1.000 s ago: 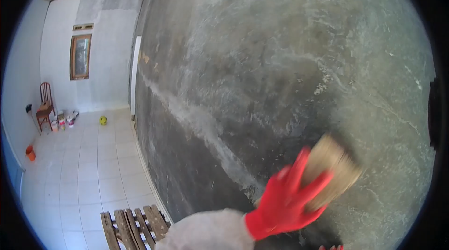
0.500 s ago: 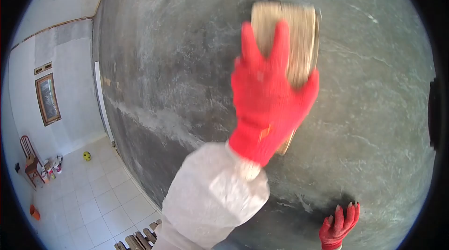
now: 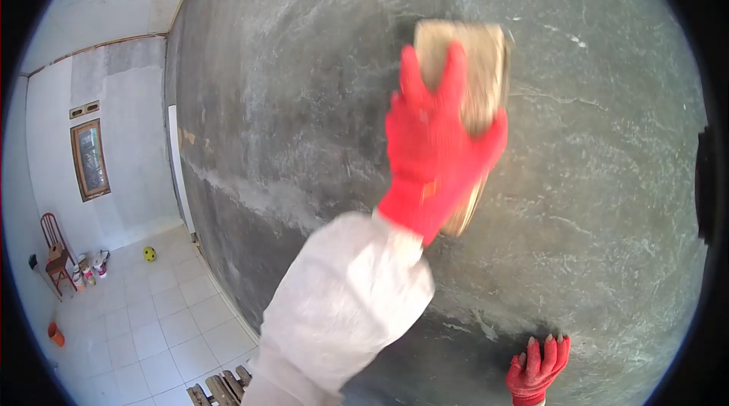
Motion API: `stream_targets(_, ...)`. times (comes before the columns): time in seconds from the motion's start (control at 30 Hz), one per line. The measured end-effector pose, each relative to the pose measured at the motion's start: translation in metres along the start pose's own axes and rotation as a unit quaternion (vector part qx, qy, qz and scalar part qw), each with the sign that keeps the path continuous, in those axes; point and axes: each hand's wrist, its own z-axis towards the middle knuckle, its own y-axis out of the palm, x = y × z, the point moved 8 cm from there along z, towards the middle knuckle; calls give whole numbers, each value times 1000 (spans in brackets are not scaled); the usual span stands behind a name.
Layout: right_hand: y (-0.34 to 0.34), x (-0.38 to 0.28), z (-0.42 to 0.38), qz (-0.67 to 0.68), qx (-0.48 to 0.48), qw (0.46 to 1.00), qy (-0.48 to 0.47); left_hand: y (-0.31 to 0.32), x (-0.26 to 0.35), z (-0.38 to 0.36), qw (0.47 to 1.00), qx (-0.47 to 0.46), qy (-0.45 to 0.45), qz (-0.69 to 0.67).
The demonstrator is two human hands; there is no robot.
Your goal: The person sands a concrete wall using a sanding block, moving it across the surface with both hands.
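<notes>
Left hand [image 3: 437, 148], red glove, closed around a tan wooden float [image 3: 467, 72]: fingers spread up over its back, thumb hooked on the edge to the right of the palm. The float lies flat on the grey plastered wall [image 3: 304, 87], its top end above the fingertips and its lower end poking out below the heel of the hand. A grey-white sleeve [image 3: 345, 307] runs down and left from the wrist.

Right hand [image 3: 538, 369], also red-gloved, sits well below and right of the float. It is open, fingers splayed, flat on the wall, holding nothing.

Judgement on doing this well: keep the float face fully flat so no edge digs in, use even pressure from the palm rather than the fingertips, and overlap the strokes. The plaster around the hand shows pale streaks and swirl marks, so light passes look safer than hard ones. The braced right hand should stay clear of the worked patch.

Further left of the hand, a pale band [image 3: 250, 197] slants across the wall. Far left and below are a white tiled floor [image 3: 144, 322], a yellow ball [image 3: 149, 253], a wooden chair [image 3: 57, 250] with small buckets [image 3: 89, 269] beside it, and a framed window [image 3: 89, 159]. Wooden slats [image 3: 220, 391] sit under the sleeve.
</notes>
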Motion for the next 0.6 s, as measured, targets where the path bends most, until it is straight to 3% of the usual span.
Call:
stream_targets(0.07,2,0,0,-1,2,1000,4,-1,-16,24,994,32,-100,22)
stream_targets(0.1,1,0,-1,-6,-1,1000,8,-1,-13,13,995,55,-67,50)
stream_targets(0.17,-1,0,-1,-1,2,1000,4,-3,0,-34,1000,-7,-30,0)
stream_targets(0.3,0,-2,0,-7,-7,1000,10,-8,20,-212,991,-109,19,-71)
stream_targets(0.37,-2,-2,0,-3,-11,1000,9,-29,26,-223,990,-126,1,-67)
stream_targets(0.47,-2,-2,0,-2,-6,1000,-9,-15,-2,-198,993,-92,4,-71)
stream_targets(0.53,-8,-6,13,-2,2,1000,-22,-12,-15,-111,996,-82,-21,-17)
stream_targets(0.6,-29,-15,38,14,3,1000,-26,-15,-35,-36,999,5,-48,23)
